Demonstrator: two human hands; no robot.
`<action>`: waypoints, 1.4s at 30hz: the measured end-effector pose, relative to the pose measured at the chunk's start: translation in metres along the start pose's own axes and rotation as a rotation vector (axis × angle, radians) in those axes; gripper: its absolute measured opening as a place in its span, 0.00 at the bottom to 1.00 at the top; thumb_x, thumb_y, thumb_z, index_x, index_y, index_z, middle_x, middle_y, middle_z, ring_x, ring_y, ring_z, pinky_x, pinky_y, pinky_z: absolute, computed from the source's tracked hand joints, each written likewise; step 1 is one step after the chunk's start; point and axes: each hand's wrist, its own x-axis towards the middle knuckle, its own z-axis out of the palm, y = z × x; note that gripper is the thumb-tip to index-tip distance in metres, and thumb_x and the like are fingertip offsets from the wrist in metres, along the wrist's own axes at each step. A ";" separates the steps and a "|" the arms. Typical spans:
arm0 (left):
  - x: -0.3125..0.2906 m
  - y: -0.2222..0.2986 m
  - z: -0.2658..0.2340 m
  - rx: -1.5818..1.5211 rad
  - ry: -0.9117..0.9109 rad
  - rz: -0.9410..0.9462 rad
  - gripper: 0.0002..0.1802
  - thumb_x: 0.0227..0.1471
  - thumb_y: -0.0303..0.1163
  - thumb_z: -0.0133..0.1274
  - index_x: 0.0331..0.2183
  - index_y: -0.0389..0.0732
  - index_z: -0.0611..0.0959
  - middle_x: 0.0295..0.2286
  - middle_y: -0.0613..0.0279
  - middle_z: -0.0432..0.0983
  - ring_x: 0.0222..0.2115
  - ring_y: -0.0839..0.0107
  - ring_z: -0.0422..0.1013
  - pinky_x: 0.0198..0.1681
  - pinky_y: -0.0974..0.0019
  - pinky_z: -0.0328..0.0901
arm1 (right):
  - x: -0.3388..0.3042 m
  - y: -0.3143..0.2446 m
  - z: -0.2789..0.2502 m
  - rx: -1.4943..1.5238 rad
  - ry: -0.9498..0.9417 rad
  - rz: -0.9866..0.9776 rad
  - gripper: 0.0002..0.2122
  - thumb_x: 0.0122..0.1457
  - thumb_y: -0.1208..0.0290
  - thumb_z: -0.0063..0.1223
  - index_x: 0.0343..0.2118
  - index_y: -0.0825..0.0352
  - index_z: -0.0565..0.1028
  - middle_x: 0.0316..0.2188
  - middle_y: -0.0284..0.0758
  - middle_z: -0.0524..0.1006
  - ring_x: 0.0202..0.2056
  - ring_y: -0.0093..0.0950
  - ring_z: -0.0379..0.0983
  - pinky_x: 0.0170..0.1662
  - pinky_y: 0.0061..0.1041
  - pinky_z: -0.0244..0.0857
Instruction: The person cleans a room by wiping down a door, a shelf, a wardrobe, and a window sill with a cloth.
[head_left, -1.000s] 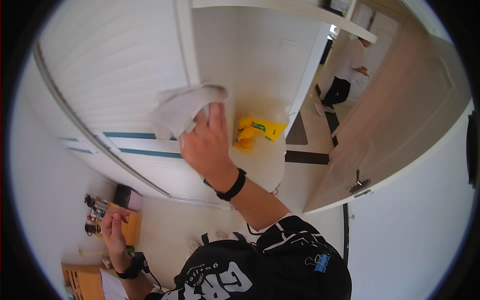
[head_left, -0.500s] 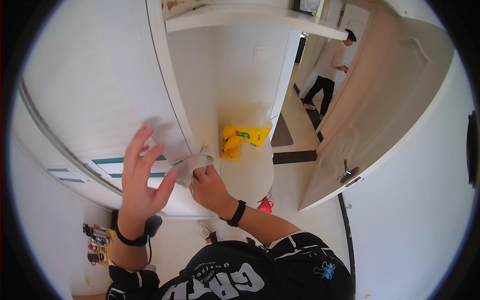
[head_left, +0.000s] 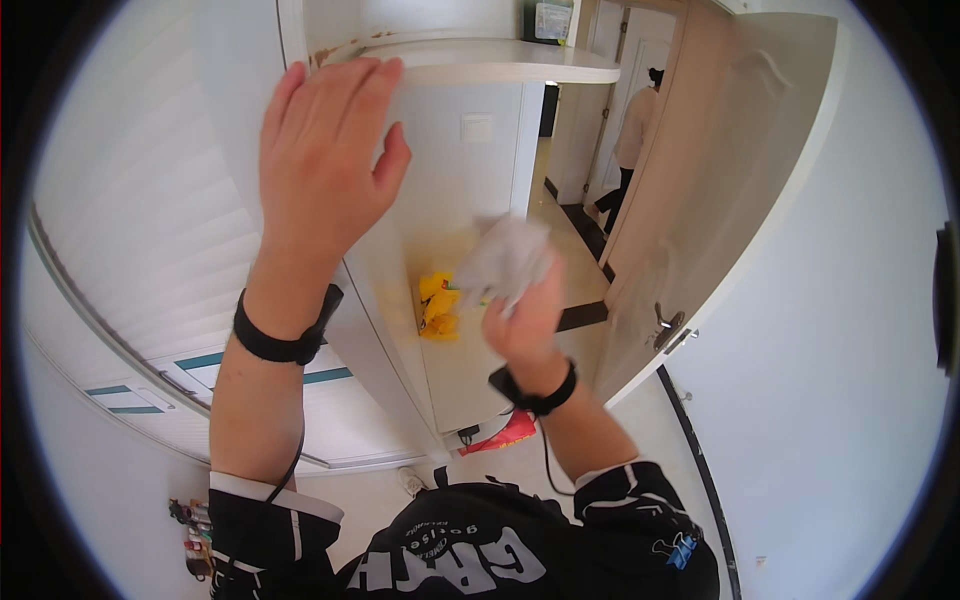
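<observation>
My right hand (head_left: 530, 315) is closed round a crumpled light-grey cloth (head_left: 507, 258), smeared by motion. It is raised in front of the white wall panel, above a low rounded shelf (head_left: 465, 385). A yellow plastic package (head_left: 438, 305) lies on that shelf, partly hidden behind the cloth and hand. My left hand (head_left: 330, 155) is lifted higher, at the left end of the upper white shelf (head_left: 480, 62). Its fingers are stretched out and the thumb stands apart, with nothing held. Whether its fingertips touch the shelf edge I cannot tell.
White sliding cabinet doors (head_left: 150, 220) with teal stripes stand at the left. To the right a white door (head_left: 720, 190) with a metal handle (head_left: 667, 325) is swung open. A person (head_left: 635, 130) is in the doorway beyond. Something red (head_left: 505, 432) sits below the low shelf.
My left hand has risen to the upper shelf. My right hand has carried the cloth up and to the right, away from the cabinet edge. The person beyond has turned and shifted.
</observation>
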 end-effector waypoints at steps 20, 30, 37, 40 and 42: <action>0.014 0.030 0.006 0.001 0.186 -0.047 0.20 0.42 0.28 0.60 0.42 0.44 0.81 0.40 0.64 0.79 0.43 0.66 0.74 0.57 0.52 0.58 | 0.202 0.168 -0.052 0.282 0.174 0.152 0.13 0.66 0.67 0.45 0.37 0.71 0.79 0.26 0.28 0.76 0.27 0.19 0.67 0.31 0.20 0.59; -0.003 0.012 0.026 -0.002 0.331 -0.051 0.19 0.37 0.26 0.58 0.38 0.41 0.80 0.36 0.59 0.75 0.41 0.60 0.72 0.55 0.49 0.58 | 0.195 0.084 -0.013 -0.110 0.123 0.117 0.16 0.66 0.59 0.43 0.29 0.65 0.78 0.20 0.31 0.71 0.24 0.21 0.64 0.30 0.23 0.59; 0.019 0.016 0.016 0.086 0.162 -0.094 0.22 0.41 0.28 0.59 0.44 0.44 0.80 0.40 0.63 0.78 0.43 0.62 0.73 0.58 0.49 0.56 | 0.235 -0.040 -0.026 -0.155 -0.360 -0.021 0.13 0.60 0.65 0.50 0.37 0.72 0.77 0.39 0.50 0.77 0.43 0.52 0.72 0.44 0.41 0.67; -0.003 0.016 0.025 -0.007 0.091 -0.133 0.26 0.41 0.29 0.58 0.47 0.41 0.79 0.42 0.61 0.77 0.45 0.60 0.72 0.60 0.49 0.53 | 0.204 -0.002 0.036 -0.262 0.126 -0.187 0.07 0.48 0.67 0.57 0.22 0.65 0.74 0.21 0.34 0.73 0.24 0.35 0.69 0.29 0.28 0.62; 0.002 0.022 0.013 -0.047 0.039 -0.157 0.26 0.40 0.25 0.57 0.46 0.39 0.79 0.42 0.61 0.77 0.46 0.60 0.72 0.61 0.50 0.50 | 0.207 -0.004 0.028 -0.216 0.190 -0.206 0.06 0.47 0.69 0.57 0.22 0.65 0.74 0.20 0.35 0.72 0.24 0.36 0.69 0.29 0.31 0.62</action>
